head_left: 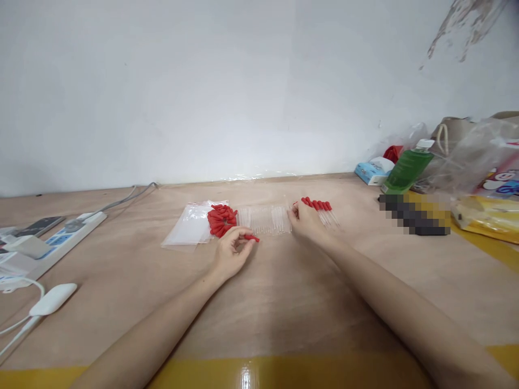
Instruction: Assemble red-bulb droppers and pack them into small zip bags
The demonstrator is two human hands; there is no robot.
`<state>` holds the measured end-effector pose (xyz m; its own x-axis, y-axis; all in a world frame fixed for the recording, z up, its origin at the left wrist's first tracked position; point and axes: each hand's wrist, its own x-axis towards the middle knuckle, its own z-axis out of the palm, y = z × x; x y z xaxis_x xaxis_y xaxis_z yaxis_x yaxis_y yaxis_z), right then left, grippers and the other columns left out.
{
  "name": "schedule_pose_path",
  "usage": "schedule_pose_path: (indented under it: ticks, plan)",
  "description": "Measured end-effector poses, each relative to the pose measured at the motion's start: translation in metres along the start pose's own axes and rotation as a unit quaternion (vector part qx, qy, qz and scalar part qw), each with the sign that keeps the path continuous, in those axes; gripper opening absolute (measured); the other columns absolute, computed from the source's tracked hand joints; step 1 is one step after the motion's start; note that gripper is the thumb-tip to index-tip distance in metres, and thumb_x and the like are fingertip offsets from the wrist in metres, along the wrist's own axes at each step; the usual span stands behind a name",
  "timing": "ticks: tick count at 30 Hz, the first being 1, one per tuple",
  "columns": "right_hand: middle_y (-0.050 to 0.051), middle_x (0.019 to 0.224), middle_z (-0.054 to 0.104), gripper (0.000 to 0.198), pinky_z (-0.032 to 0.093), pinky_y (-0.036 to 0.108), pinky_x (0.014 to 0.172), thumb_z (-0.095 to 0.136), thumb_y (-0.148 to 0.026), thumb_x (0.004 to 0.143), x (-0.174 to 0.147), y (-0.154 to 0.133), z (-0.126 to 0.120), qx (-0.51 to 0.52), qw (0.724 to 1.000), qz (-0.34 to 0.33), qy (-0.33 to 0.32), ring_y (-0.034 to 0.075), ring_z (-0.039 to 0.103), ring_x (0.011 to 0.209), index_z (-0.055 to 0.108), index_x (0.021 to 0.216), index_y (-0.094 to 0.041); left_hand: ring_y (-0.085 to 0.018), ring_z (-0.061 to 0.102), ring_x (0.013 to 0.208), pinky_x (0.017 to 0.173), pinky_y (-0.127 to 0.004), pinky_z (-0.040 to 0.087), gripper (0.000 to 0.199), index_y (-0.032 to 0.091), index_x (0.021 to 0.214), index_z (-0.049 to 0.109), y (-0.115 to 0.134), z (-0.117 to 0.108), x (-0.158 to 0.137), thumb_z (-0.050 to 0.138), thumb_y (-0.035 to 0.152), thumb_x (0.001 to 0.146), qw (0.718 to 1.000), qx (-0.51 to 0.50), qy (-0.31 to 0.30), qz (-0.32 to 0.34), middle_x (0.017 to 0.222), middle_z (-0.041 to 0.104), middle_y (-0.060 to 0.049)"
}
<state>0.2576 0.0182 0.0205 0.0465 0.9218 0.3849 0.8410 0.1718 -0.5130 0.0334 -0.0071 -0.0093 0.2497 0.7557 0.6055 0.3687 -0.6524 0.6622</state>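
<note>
My left hand (233,251) pinches a red rubber bulb (253,237) between thumb and fingertips, just in front of a pile of similar red bulbs (221,219). To the right of that pile lies a row of thin clear tubes (263,219). At the row's right end, the fingertips of my right hand (304,219) are closed together; what they grip is too small to make out. Beyond that hand lie several clear droppers (329,218) side by side, red bulbs at their far ends. A bit of red shows behind my right fingertips.
Left of the pile lies a clear plastic bag (188,224). A power strip (73,232) with plugs and cables runs along the left. At right stand a green bottle (408,167), a blue tissue pack (372,172) and plastic bags (486,167). The wall (243,92) closes the back.
</note>
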Motion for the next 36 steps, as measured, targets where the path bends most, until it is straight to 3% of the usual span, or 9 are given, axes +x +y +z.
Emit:
schedule_pose_path:
  ticks: [4, 9, 14, 21, 36]
  plan:
    - [0.005, 0.082, 0.064, 0.018, 0.043, 0.027, 0.068, 0.04, -0.025, 0.085, -0.037, 0.004, 0.003, 0.079, 0.983, -0.167, -0.01, 0.015, 0.058, 0.076, 0.054, 0.093, -0.017, -0.014, 0.061, 0.072, 0.063, -0.025, 0.052, 0.017, 0.016, 0.081, 0.053, 0.0, 0.007, -0.004, 0.063, 0.028, 0.074, 0.995, -0.054, -0.055, -0.067, 0.079, 0.059, -0.003]
    - [0.005, 0.091, 0.066, 0.024, 0.04, 0.031, 0.076, 0.039, -0.024, 0.088, -0.061, 0.012, 0.006, 0.054, 0.962, -0.267, -0.009, 0.015, 0.059, 0.08, 0.057, 0.104, -0.019, -0.015, 0.059, 0.076, 0.065, -0.027, 0.049, 0.022, 0.017, 0.098, 0.058, 0.005, 0.003, -0.002, 0.057, 0.03, 0.079, 0.994, 0.02, -0.092, -0.053, 0.086, 0.063, -0.005]
    - [0.005, 0.092, 0.067, 0.023, 0.037, 0.031, 0.075, 0.041, -0.023, 0.087, -0.061, 0.006, 0.005, 0.058, 0.952, -0.3, -0.012, 0.014, 0.06, 0.078, 0.059, 0.101, -0.02, -0.016, 0.058, 0.082, 0.071, -0.028, 0.047, 0.02, 0.02, 0.1, 0.062, 0.009, 0.001, 0.0, 0.052, 0.026, 0.084, 0.992, 0.057, -0.115, -0.002, 0.092, 0.063, -0.005]
    - [0.004, 0.089, 0.067, 0.021, 0.035, 0.03, 0.074, 0.043, -0.021, 0.086, -0.063, 0.003, 0.006, 0.041, 0.946, -0.318, -0.034, 0.013, 0.059, 0.077, 0.06, 0.097, -0.019, -0.016, 0.059, 0.082, 0.073, -0.028, 0.047, 0.018, 0.018, 0.096, 0.062, 0.007, 0.002, -0.001, 0.051, 0.026, 0.084, 0.991, 0.047, -0.124, 0.01, 0.09, 0.064, -0.005]
    - [0.003, 0.081, 0.064, 0.032, 0.027, 0.031, 0.072, 0.041, -0.009, 0.082, -0.059, 0.007, 0.0, -0.016, 0.939, -0.343, -0.018, 0.012, 0.054, 0.072, 0.062, 0.101, -0.024, -0.013, 0.055, 0.072, 0.066, -0.024, 0.043, 0.02, 0.016, 0.09, 0.063, 0.015, -0.001, -0.001, 0.045, 0.025, 0.088, 0.978, 0.038, -0.199, 0.042, 0.08, 0.06, -0.004]
